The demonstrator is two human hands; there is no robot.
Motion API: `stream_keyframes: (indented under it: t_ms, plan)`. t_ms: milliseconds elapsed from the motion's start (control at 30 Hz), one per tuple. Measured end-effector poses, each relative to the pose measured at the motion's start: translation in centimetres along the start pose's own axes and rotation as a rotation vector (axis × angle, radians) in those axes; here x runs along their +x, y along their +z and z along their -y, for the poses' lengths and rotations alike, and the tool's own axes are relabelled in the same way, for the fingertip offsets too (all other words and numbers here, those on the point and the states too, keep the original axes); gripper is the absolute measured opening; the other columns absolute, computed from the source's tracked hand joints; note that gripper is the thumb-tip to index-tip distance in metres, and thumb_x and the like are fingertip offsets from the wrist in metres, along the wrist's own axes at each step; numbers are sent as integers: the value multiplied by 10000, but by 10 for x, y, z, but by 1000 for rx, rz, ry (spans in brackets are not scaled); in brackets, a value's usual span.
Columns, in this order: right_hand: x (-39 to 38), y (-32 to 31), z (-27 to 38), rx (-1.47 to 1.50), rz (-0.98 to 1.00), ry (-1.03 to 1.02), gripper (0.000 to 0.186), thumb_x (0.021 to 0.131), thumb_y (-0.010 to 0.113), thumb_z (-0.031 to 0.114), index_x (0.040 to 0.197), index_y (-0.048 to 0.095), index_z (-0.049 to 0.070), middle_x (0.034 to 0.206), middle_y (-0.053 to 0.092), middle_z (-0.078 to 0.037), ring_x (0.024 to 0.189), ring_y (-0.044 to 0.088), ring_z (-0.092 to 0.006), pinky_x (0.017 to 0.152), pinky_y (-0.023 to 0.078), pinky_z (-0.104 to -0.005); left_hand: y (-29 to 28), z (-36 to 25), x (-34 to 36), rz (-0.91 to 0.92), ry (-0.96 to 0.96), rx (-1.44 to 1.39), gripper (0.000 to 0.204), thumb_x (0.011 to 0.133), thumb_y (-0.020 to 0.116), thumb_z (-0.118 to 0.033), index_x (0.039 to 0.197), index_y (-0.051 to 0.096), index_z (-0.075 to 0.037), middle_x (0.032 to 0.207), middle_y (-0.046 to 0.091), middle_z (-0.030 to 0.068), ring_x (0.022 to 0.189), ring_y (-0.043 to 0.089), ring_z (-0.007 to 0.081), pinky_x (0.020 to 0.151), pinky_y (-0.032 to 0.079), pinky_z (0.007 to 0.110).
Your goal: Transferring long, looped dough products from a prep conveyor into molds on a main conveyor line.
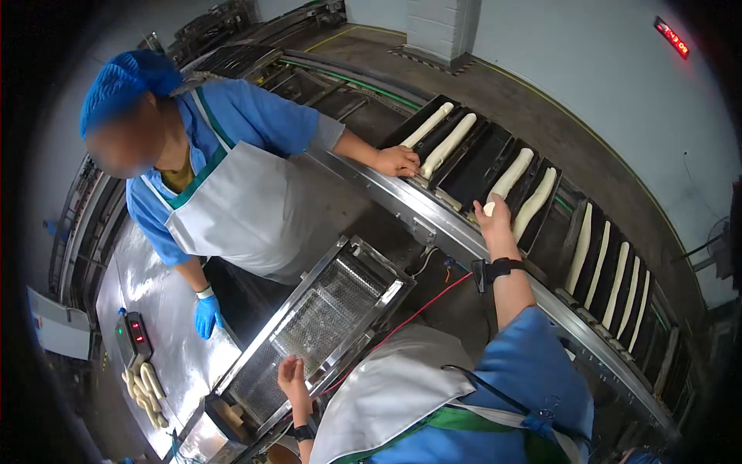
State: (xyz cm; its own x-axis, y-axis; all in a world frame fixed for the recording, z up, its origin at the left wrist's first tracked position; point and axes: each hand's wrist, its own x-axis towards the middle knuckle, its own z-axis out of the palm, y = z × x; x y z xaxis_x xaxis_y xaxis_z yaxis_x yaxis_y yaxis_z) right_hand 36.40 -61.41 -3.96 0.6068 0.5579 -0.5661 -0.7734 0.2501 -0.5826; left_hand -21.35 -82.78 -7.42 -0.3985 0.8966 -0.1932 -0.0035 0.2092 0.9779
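Observation:
My right hand (497, 220) is at the near end of a long pale dough roll (512, 173), its fingers closed around that end. The roll lies lengthwise in a black baking tin (541, 164). Another dough roll (535, 204) rests in the neighbouring slot on the right. To the left is a bare black slot (478, 164). My left hand (292, 380) hovers over the edge of a metal mesh conveyor (309, 325), fingers loosely apart with nothing in them.
Across from me a co-worker (232, 193) rests one bare hand (397, 161) by the tins; the other wears a blue glove (207, 315). Filled tins (610, 278) stand farther right along the metal rail (402, 203). Dough pieces (144, 394) lie beside a scale display (134, 339). A red cord (410, 319) crosses near me.

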Motion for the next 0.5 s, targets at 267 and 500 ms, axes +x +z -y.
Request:
stream_keyframes:
  t_ms: [267, 500]
  plan:
    - [9, 12, -4, -369, 33, -136, 220, 829, 633, 109, 1036, 577, 62, 973, 531, -119, 906, 545, -282, 778, 561, -454, -35, 24, -10, -89, 20, -90, 110, 906, 645, -32, 1015, 628, -42, 940, 634, 11, 862, 588, 78, 773, 472, 218]
    - [98, -106, 64, -2420, -84, -1287, 195, 848, 579, 145, 912, 698, 5, 1002, 679, -218, 1081, 602, -372, 913, 459, -497, -42, 44, -22, -223, 170, 520, 250, 780, 660, -22, 1030, 644, -38, 1020, 628, 123, 985, 597, 271, 897, 469, 361]
